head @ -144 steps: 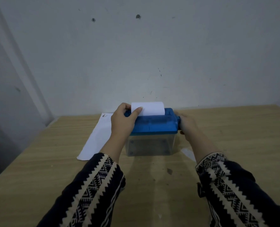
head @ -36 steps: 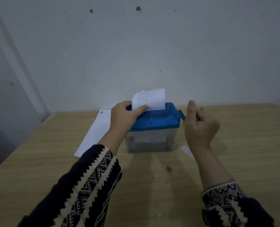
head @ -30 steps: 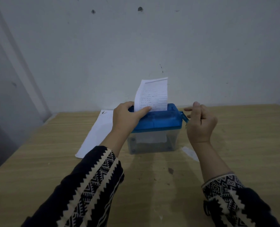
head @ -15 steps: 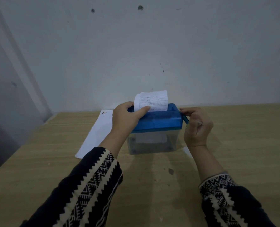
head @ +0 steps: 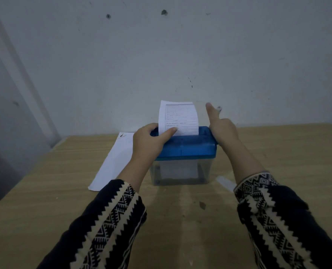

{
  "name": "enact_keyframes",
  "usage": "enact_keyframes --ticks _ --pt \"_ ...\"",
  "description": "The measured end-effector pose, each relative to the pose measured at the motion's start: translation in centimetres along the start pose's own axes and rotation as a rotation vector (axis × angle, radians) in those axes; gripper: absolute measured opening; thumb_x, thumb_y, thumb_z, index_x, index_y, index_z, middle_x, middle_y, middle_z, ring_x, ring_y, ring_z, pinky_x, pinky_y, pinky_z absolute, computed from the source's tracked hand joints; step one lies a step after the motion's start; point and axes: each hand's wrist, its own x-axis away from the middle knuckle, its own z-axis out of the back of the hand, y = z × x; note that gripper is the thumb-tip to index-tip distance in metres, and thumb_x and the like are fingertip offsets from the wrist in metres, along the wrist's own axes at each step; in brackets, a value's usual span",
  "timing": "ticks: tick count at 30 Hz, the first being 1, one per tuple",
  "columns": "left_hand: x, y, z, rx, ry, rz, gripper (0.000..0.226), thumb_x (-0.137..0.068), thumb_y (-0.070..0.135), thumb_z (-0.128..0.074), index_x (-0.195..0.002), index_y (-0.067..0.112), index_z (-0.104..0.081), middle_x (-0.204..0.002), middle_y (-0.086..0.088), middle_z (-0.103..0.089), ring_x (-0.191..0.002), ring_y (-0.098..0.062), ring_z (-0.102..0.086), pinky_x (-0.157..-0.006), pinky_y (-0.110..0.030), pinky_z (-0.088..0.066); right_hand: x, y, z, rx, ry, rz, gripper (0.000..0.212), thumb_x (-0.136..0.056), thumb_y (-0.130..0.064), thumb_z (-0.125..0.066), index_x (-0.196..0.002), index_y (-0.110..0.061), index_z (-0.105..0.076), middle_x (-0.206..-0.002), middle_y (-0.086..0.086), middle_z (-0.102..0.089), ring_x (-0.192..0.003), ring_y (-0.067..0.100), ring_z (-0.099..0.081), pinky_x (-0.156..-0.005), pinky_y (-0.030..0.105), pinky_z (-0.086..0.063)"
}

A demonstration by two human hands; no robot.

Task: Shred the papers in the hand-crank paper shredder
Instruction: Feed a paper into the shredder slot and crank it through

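Note:
A small hand-crank shredder with a blue lid (head: 188,147) and a clear bin (head: 178,172) stands at the middle of the wooden table (head: 44,191). A lined sheet of paper (head: 178,118) stands upright in its slot. My left hand (head: 149,142) grips the lid's left end, thumb against the sheet's lower edge. My right hand (head: 222,129) is at the lid's right end, where the crank is, thumb pointing up. The crank itself is hidden behind that hand. Pale paper shows inside the bin.
A white sheet (head: 112,162) lies flat on the table left of the shredder. A small paper scrap (head: 224,182) lies to the right of the bin. A grey wall (head: 161,65) rises close behind the table.
My right hand has circled at the crank, from beside the lid's right end up to its top rear corner. The sheet stands taller and straighter than half a second ago. My left hand stayed put.

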Motion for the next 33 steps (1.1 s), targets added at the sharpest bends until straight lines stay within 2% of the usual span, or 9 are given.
enact_keyframes --ticks 2,5,13,16,21,25,27,30,33 --pt "0.0 0.0 0.0 0.008 0.001 0.0 0.021 -0.081 0.044 -0.076 -0.094 0.03 -0.067 -0.086 0.023 -0.064 -0.084 0.004 -0.059 -0.064 -0.006 -0.044 -0.9 0.1 -0.2 -0.152 -0.154 -0.141 0.111 -0.057 -0.095 -0.035 -0.126 -0.01 -0.056 -0.119 0.01 -0.064 -0.101 0.027 -0.063 -0.09 0.041 -0.052" --pt "0.1 0.1 0.0 0.017 0.004 0.001 0.022 -0.081 0.045 -0.076 -0.095 0.03 -0.068 -0.086 0.025 -0.063 -0.083 0.006 -0.058 -0.06 -0.003 -0.043 -1.7 0.4 0.0 -0.306 -0.342 -0.325 0.083 -0.072 -0.079 -0.051 -0.124 -0.015 -0.058 -0.111 0.01 -0.071 -0.1 0.031 -0.069 -0.093 0.043 -0.054" --pt "-0.1 -0.1 -0.1 0.009 0.01 -0.006 0.021 -0.081 0.047 -0.075 -0.092 0.032 -0.066 -0.084 0.027 -0.062 -0.084 0.005 -0.06 -0.065 -0.01 -0.045 -1.7 1.5 -0.5 -0.43 -0.387 -0.467 0.024 -0.099 -0.025 -0.051 -0.086 -0.006 -0.059 -0.083 0.009 -0.063 -0.062 0.019 -0.06 -0.05 0.025 -0.048" --pt "-0.1 -0.2 -0.2 -0.001 0.009 -0.002 0.025 -0.081 0.048 -0.074 -0.097 0.029 -0.068 -0.088 0.023 -0.064 -0.085 0.004 -0.059 -0.063 -0.009 -0.044 -1.3 3.0 -0.6 -0.489 -0.354 -0.575 0.019 -0.101 -0.018 -0.047 -0.094 -0.002 -0.056 -0.08 0.008 -0.058 -0.061 0.019 -0.058 -0.04 0.022 -0.044" --pt "-0.3 -0.2 -0.2 -0.013 0.015 -0.006 0.031 -0.082 0.047 -0.074 -0.101 0.023 -0.072 -0.091 0.018 -0.066 -0.085 0.004 -0.06 -0.063 -0.009 -0.044 0.8 3.5 -0.9 -0.593 -0.178 -0.214 0.015 -0.101 -0.02 -0.047 -0.096 -0.014 -0.059 -0.095 0.007 -0.063 -0.083 0.023 -0.061 -0.06 0.028 -0.049" --pt "-0.3 -0.2 -0.6 -0.023 0.048 -0.017 0.027 -0.083 0.047 -0.074 -0.098 0.025 -0.071 -0.085 0.023 -0.062 -0.081 0.004 -0.058 -0.064 -0.013 -0.047 5.3 5.5 -1.5 -0.499 0.059 0.202 0.062 -0.097 -0.061 -0.03 -0.103 -0.011 -0.066 -0.095 0.003 -0.068 -0.084 0.013 -0.063 -0.066 0.015 -0.048" --pt "-0.3 -0.2 -0.7 -0.038 0.055 -0.029 0.031 -0.083 0.047 -0.073 -0.102 0.022 -0.072 -0.086 0.019 -0.062 -0.081 0.005 -0.057 -0.063 -0.012 -0.046 6.1 6.2 -1.8 -0.428 0.08 0.322 0.057 -0.097 -0.063 -0.026 -0.103 -0.019 -0.062 -0.093 -0.002 -0.065 -0.083 0.006 -0.059 -0.064 0.009 -0.043" --pt "-0.2 -0.1 -0.6 -0.047 0.057 -0.034 0.033 -0.084 0.047 -0.072 -0.104 0.021 -0.072 -0.086 0.019 -0.062 -0.08 0.005 -0.056 -0.063 -0.012 -0.045 5.9 6.2 -1.6 -0.348 0.104 0.402 0.04 -0.092 -0.06 -0.029 -0.094 -0.031 -0.056 -0.088 -0.009 -0.061 -0.08 0.009 -0.057 -0.071 0.023 -0.047" --pt "-0.2 -0.1 -0.6 -0.046 0.052 -0.026 0.032 -0.083 0.047 -0.072 -0.104 0.023 -0.072 -0.087 0.019 -0.063 -0.082 0.004 -0.057 -0.063 -0.013 -0.044 5.7 5.9 -1.1 -0.216 0.106 0.441 0.059 -0.084 -0.074 -0.029 -0.096 -0.023 -0.054 -0.088 -0.005 -0.059 -0.081 0.014 -0.058 -0.069 0.034 -0.049"
